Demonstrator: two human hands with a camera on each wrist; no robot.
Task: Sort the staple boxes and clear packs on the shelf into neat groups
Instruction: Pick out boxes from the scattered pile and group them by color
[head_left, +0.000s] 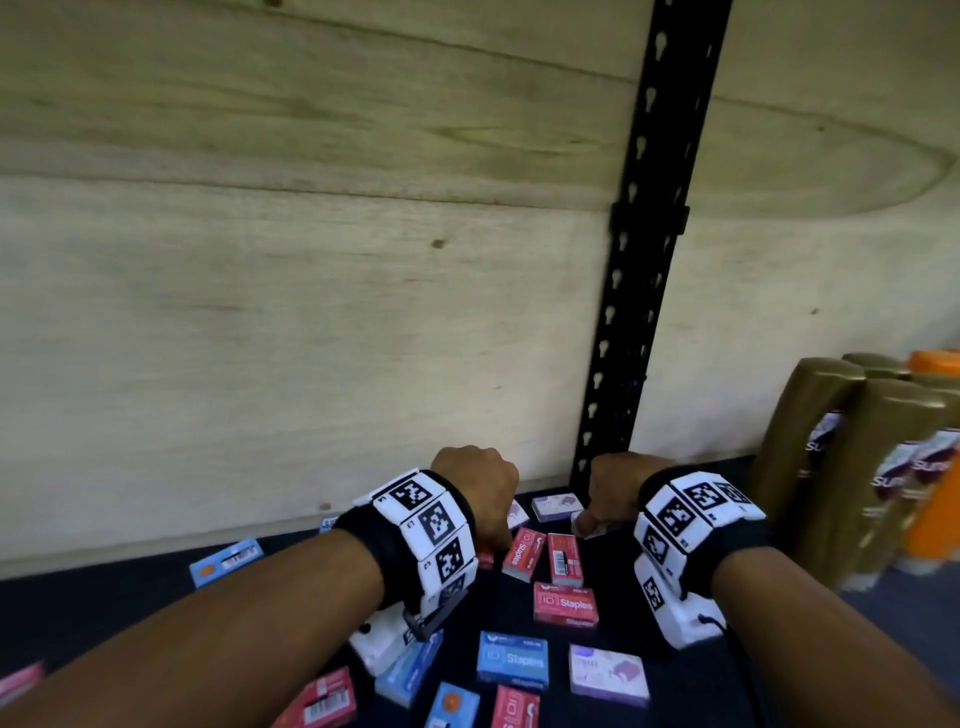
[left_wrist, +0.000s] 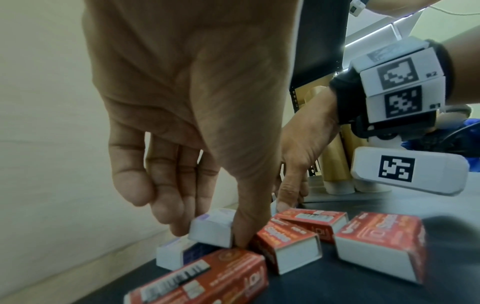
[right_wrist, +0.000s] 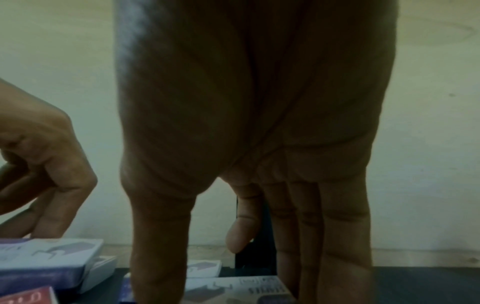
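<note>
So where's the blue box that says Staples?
In the head view the blue Staples box lies flat near the bottom middle of the dark shelf, just left of a purple box and below a red Staples box.

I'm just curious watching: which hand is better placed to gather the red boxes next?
Left, I think: the left hand, pinching a pale box, has its thumb beside the red boxes; the right hand grips a purple-printed box farther off.

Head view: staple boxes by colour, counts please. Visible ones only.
Red boxes: 7
Blue boxes: 4
Purple-and-white boxes: 4
Total: 15
One barcoded scrap by the wall is too hidden to class and is not counted.
</note>
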